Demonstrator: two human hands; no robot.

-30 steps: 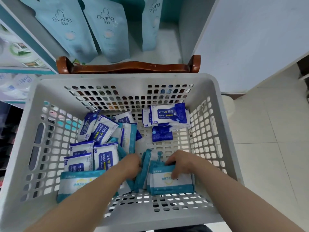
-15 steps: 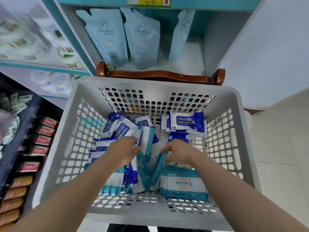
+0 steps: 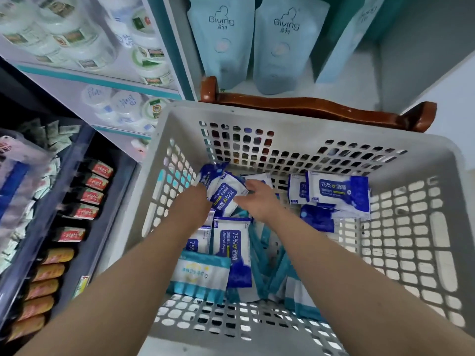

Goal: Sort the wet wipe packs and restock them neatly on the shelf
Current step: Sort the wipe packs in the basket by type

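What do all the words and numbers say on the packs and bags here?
"Giving": light blue pouch on the shelf, and again on the pouch beside it.
"75%" and "Alcohol Wipes": blue-and-white wipe pack at the basket's far right.
"75%" and "Alcohol Wipes": pack lying in the basket's middle.
"75%": pack between the two hands.
Too blurred to read: teal-edged pack, white tubs, red-labelled packets.

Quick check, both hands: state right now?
Left hand: grip on a blue alcohol wipe pack, closure hidden.
Right hand: open, fingers touching the same pack.

Single head-worn wide-angle view, looking steeply down, close over the basket (image 3: pixel 257 116), shelf (image 3: pixel 359 86) beyond
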